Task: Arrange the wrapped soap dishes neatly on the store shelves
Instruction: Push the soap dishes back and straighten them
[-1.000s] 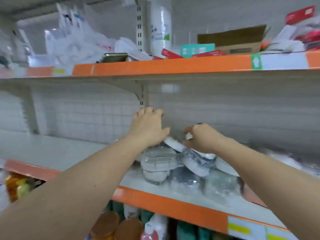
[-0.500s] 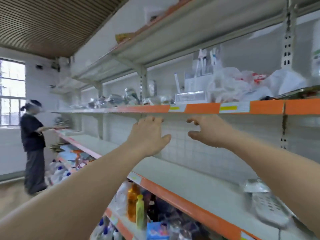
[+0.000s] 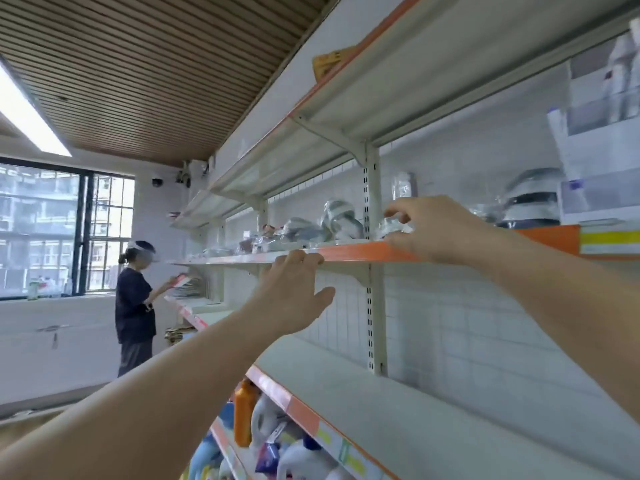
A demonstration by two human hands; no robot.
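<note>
Right hand: the right hand (image 3: 440, 230) is raised at the right centre of the frame, at the orange front edge of the upper shelf (image 3: 349, 252); its fingers (image 3: 398, 213) are curled round a clear wrapped soap dish (image 3: 393, 227) that sits at the shelf's front, thumb below at the orange strip.
Left hand: the left hand (image 3: 294, 296) is at the centre of the frame, just under that same shelf edge; fingers straight and close together, thumb spread out to the right, holding nothing; fingertips reach up to the underside of the edge, though contact cannot be told.
Soap dishes: more wrapped items (image 3: 311, 228) lie in a loose row along the upper shelf, left of the upright post (image 3: 372, 271); they are blurred.
Stacked bowls: a wrapped stack (image 3: 530, 199) stands on the shelf at the right, behind the right forearm.
Lower shelf: a pale shelf board (image 3: 398, 403) with an orange edge runs to the lower right.
Bottom row: an orange bottle (image 3: 244, 414) and pale jugs (image 3: 301, 455) stand below it.
Background: a person in dark clothes (image 3: 135, 306) stands at the far end of the shelving, left of centre, beside a barred window (image 3: 65, 230).
</note>
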